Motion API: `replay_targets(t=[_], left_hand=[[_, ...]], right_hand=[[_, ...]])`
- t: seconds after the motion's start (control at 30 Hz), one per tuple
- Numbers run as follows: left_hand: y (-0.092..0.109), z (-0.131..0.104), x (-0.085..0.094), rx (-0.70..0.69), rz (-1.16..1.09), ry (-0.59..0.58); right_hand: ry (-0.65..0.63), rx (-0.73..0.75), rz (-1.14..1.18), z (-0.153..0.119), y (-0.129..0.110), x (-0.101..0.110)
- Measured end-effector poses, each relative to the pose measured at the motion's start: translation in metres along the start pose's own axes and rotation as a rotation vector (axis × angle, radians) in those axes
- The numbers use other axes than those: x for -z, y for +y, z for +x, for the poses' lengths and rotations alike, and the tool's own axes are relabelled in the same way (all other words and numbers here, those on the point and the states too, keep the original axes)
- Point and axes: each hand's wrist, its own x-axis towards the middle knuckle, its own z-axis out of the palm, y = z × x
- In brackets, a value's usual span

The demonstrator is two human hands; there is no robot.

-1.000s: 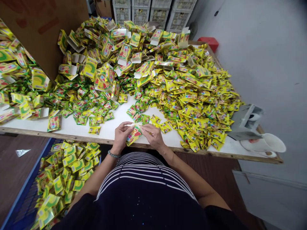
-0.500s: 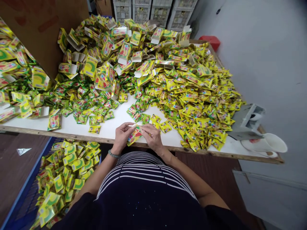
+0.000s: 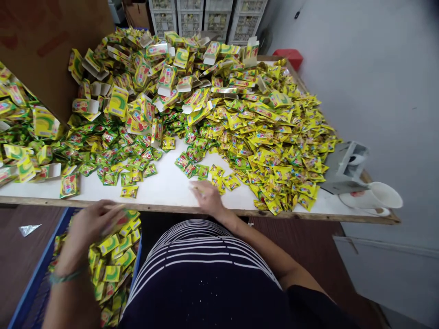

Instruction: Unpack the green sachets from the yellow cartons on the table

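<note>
Extends the left hand [image 3: 93, 224] short of the near edge of the table [image 3: 164, 183], above the blue crate [image 3: 30, 297] of small boxes [image 3: 111, 273]; shows bent, blurred fingers beside a red-and-green box [image 3: 121, 220]. Cannot tell whether gripping it, nor read its long axis or facing. See long axes slanting toward the table on several small boxes below. Holds the right hand [image 3: 207, 197] over the table's near strip, fingers stretched leftward, too blurred to tell spread from pinched. Offers bare white room along this strip, between a lone yellow packet [image 3: 129, 191] and loose packets [image 3: 231, 182]. Closes farther back with green packets [image 3: 110, 137] at the table's left, a yellow heap [image 3: 267, 135] at its right. Shows white crates [image 3: 206, 22] beyond the table's far edge.
</note>
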Motion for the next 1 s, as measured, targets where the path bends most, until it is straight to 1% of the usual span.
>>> replay_targets(t=[0.03,0.07,0.1,0.13,0.17,0.2,0.23,0.3,0.33,0.4,0.47,0.53,0.57,0.63,0.7,0.8,0.83,0.9,0.97,1.0], left_hand=[[-0.018,-0.001,0.019,0.104,0.204,0.061],[-0.032,-0.002,0.033,0.213,0.348,0.132],[-0.039,-0.002,0.04,0.257,0.434,0.181],[-0.04,-0.001,0.04,0.271,0.467,0.218],[-0.035,0.001,0.033,0.234,0.449,0.24],[-0.024,0.004,0.02,0.156,0.389,0.248],[-0.008,0.009,0.003,0.091,0.32,0.251],[0.033,0.023,-0.039,-0.087,0.173,0.236],[0.055,0.031,-0.061,-0.157,0.136,0.194],[0.097,0.048,-0.101,-0.21,0.12,0.156],[0.132,0.063,-0.133,-0.253,0.119,0.144],[0.158,0.077,-0.154,-0.287,0.156,0.176],[0.168,0.083,-0.161,-0.316,0.181,0.184],[0.18,0.095,-0.169,-0.359,0.217,0.174],[0.182,0.104,-0.17,-0.355,0.197,0.137],[0.17,0.112,-0.167,-0.32,0.012,0.111],[0.163,0.112,-0.167,-0.325,-0.086,0.113],[0.148,0.111,-0.166,-0.352,-0.333,0.089],[0.133,0.106,-0.166,-0.37,-0.579,0.004],[0.126,0.104,-0.166,-0.37,-0.668,-0.043]], right_hand=[[0.06,-0.089,-0.072,0.007,0.011,0.01],[0.102,-0.168,-0.158,0.015,0.023,0.021],[0.118,-0.239,-0.255,0.023,0.034,0.03],[0.102,-0.299,-0.345,0.03,0.045,0.037],[0.059,-0.348,-0.419,0.036,0.053,0.042],[0.011,-0.391,-0.48,0.041,0.06,0.046],[-0.038,-0.423,-0.527,0.045,0.065,0.047],[-0.107,-0.462,-0.583,0.049,0.071,0.045],[-0.124,-0.473,-0.592,0.049,0.072,0.044],[-0.122,-0.476,-0.58,0.047,0.074,0.04],[-0.091,-0.459,-0.557,0.042,0.074,0.038],[-0.051,-0.424,-0.549,0.037,0.073,0.038],[-0.037,-0.408,-0.55,0.035,0.073,0.038],[-0.022,-0.402,-0.549,0.034,0.073,0.039],[-0.027,-0.432,-0.533,0.035,0.075,0.041],[-0.047,-0.498,-0.474,0.04,0.078,0.042],[-0.053,-0.498,-0.453,0.04,0.078,0.042],[-0.044,-0.453,-0.439,0.041,0.078,0.039],[0.012,-0.39,-0.458,0.04,0.076,0.037],[0.053,-0.374,-0.471,0.04,0.075,0.036]])
